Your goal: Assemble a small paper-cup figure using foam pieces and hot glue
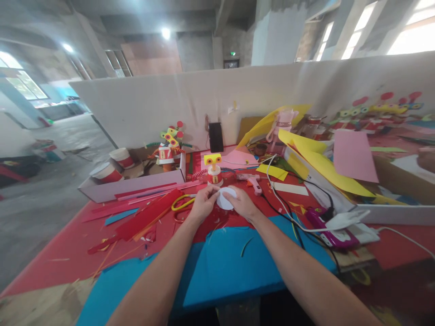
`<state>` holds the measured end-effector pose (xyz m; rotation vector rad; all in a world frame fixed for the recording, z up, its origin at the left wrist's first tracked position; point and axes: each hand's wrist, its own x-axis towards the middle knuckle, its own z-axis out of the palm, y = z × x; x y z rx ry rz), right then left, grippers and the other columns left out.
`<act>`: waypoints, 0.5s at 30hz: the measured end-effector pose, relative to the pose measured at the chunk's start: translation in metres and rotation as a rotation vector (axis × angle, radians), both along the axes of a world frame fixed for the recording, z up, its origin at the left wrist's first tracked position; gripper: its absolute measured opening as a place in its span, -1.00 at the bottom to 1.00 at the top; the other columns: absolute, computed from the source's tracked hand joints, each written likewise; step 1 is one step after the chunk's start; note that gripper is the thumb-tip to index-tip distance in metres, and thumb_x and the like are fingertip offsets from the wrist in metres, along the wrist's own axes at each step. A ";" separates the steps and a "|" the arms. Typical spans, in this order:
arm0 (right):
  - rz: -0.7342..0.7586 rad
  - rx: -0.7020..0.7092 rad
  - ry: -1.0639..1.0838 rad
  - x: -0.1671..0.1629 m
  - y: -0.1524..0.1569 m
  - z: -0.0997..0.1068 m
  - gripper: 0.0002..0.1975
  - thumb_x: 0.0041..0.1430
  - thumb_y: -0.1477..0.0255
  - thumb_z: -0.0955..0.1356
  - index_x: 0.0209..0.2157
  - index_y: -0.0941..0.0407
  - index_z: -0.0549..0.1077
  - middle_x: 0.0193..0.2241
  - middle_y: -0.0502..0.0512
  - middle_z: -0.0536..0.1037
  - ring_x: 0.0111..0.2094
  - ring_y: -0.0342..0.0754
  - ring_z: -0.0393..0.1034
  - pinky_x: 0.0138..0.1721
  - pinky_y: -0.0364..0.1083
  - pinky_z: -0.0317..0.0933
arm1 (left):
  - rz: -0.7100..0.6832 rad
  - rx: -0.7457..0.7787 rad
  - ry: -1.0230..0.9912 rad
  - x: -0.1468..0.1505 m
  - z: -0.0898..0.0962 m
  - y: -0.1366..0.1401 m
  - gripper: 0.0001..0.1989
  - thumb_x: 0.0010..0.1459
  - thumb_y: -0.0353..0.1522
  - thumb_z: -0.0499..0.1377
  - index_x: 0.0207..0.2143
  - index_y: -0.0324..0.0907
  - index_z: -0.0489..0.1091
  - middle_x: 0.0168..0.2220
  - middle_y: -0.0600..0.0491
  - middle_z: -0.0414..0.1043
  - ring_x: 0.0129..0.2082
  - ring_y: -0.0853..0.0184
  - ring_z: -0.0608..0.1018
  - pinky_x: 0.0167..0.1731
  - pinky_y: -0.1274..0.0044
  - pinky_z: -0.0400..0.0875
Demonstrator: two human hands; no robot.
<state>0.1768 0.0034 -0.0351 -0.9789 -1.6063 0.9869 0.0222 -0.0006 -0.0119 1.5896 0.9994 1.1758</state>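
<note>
The left hand (205, 203) and right hand (245, 203) pinch a white disc (225, 202) over the table (61, 246), partly covering its edges, near a yellow-headed figure (214, 175). The right box (394, 214) is cut off, its contents partly hidden by pink paper (355, 155); the left box (102, 193) holds paper cups (106, 172).

Looks like a craft workshop in a bare concrete bldg: rough grey floor (73, 138), raw ceiling beams (222, 16), green sign (233, 53) at back. Worktable (47, 260) here's got paper strips (121, 216), a glue gun (253, 180), several cup figures (166, 155), etc.
</note>
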 end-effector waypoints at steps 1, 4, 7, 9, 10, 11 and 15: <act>0.005 0.010 0.003 0.000 0.000 0.001 -0.73 0.10 0.22 0.30 -0.37 0.16 0.40 -0.45 0.07 0.50 -0.42 -0.08 0.37 -0.43 -0.16 0.24 | 0.003 0.009 0.005 0.000 0.000 0.000 -0.79 0.02 -0.26 0.21 -0.40 -0.25 0.44 -0.52 0.10 0.39 -0.50 0.42 0.37 -0.46 0.59 0.25; 0.029 0.012 0.030 0.000 -0.001 0.003 -0.74 0.09 0.22 0.30 -0.38 0.16 0.36 -0.46 0.05 0.46 -0.44 -0.10 0.33 -0.44 -0.16 0.22 | 0.010 0.021 0.022 0.000 0.000 -0.001 -0.79 0.02 -0.26 0.21 -0.40 -0.26 0.43 -0.51 0.09 0.39 -0.51 0.44 0.36 -0.48 0.60 0.23; 0.071 -0.021 0.061 0.000 -0.002 0.005 -0.76 0.08 0.24 0.30 -0.36 0.15 0.34 -0.46 0.02 0.44 -0.46 -0.12 0.31 -0.44 -0.16 0.22 | 0.006 0.031 0.022 0.001 0.000 -0.001 -0.80 0.02 -0.27 0.20 -0.41 -0.25 0.41 -0.51 0.10 0.38 -0.51 0.43 0.36 -0.48 0.60 0.24; 0.098 -0.034 0.065 0.000 -0.003 0.006 -0.77 0.09 0.25 0.30 -0.35 0.15 0.33 -0.46 0.01 0.44 -0.46 -0.13 0.31 -0.43 -0.16 0.22 | 0.005 0.038 0.024 0.000 0.001 -0.001 -0.81 0.02 -0.28 0.18 -0.40 -0.25 0.40 -0.51 0.10 0.38 -0.50 0.43 0.37 -0.48 0.60 0.24; 0.109 -0.034 0.063 0.001 -0.004 0.007 -0.77 0.09 0.26 0.30 -0.34 0.15 0.33 -0.45 0.01 0.44 -0.45 -0.13 0.32 -0.42 -0.16 0.22 | 0.007 0.040 0.030 0.000 0.000 -0.001 -0.81 0.03 -0.28 0.18 -0.39 -0.25 0.40 -0.51 0.10 0.38 -0.50 0.43 0.37 -0.48 0.60 0.25; 0.117 -0.030 0.061 0.001 -0.004 0.008 -0.78 0.09 0.26 0.30 -0.34 0.15 0.33 -0.44 0.02 0.44 -0.44 -0.13 0.32 -0.41 -0.16 0.23 | 0.008 0.040 0.039 0.000 0.000 0.000 -0.81 0.03 -0.28 0.17 -0.39 -0.25 0.40 -0.51 0.11 0.38 -0.51 0.43 0.36 -0.48 0.60 0.24; 0.154 -0.017 0.067 0.001 -0.004 0.010 -0.79 0.08 0.30 0.30 -0.31 0.16 0.33 -0.40 0.05 0.44 -0.40 -0.11 0.32 -0.39 -0.15 0.22 | 0.008 0.047 0.064 -0.004 0.000 0.002 -0.83 0.04 -0.29 0.17 -0.40 -0.24 0.39 -0.51 0.12 0.37 -0.51 0.44 0.36 -0.48 0.60 0.24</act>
